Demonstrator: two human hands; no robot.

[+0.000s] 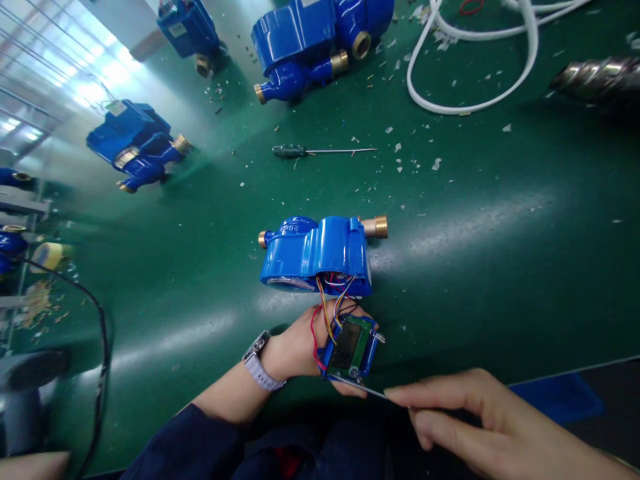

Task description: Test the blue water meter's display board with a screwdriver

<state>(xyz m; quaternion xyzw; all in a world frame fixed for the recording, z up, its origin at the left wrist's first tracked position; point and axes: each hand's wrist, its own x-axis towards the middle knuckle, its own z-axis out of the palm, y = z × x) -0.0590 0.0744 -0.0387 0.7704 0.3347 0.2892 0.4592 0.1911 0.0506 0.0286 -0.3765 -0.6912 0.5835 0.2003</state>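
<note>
Left hand point(306, 345), wrist turned, gripping a small display module point(349, 347) close to the near edge of the counter point(500, 267), its screen side up; fingers wrap beneath it, likely so that the face stays exposed and the module has a firm backing. Loose wires point(325, 311) run from the module to the open underside of a blue meter point(320, 247), which lies on the counter a little farther from the near edge. The wires look short, which would explain why module and meter are kept almost together, opening turned toward the person. Right hand point(470, 419) pinches a thin metal shaft point(373, 392) between thumb and forefinger, coming in low from the right along the near edge; a light grip of that sort suits fine steering more than force. Shaft end lies at the module's near side; blur and small scale leave it unclear whether it touches. Green-handled screwdriver point(290, 152) lies beyond the meter, roughly parallel to it, apparently within reach yet out of the hands' way. More blue meters point(295, 50) sit toward the far and left sides of the counter, leaving elbow room at the near edge.
</note>
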